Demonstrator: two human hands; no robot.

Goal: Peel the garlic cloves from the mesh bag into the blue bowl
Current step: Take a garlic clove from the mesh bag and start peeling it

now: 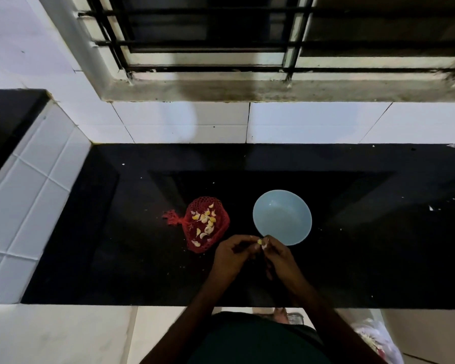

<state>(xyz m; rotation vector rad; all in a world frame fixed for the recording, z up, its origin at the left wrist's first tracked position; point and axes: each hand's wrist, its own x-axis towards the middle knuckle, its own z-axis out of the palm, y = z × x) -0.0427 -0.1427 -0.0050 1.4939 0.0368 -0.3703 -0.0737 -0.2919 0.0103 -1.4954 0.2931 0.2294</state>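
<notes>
1. hands meet low in the head view, just in front of the near rim of the blue bowl, over the black counter.
2. left hand: fingers curled inward, with thumb and fingertips pinching a garlic clove from its left side.
3. right hand: fingers curled as well, fingertips clamped on the same clove from the other side. a scrap of white skin shows between the two hands, just below the yellowish clove.
4. the held clove sits at the bowl's near-left rim, outside the bowl, between the bowl and the mesh bag.
5. the mesh bag is red and lies flat on the counter to the left of the bowl, near it but apart. its knotted end points left.
6. loose cloves, white and yellowish, lie spread out inside the netting.
7. the bowl stands upright on the counter with its open side up, and its inside shows plain pale blue.
8. small white specks are scattered over the counter, most of them toward the right.
9. white wall tiles run behind the counter, and a barred window sits above them.
10. a crumpled plastic bag lies at lower right, past the counter's front edge. it is too blurred to tell what it holds.
</notes>
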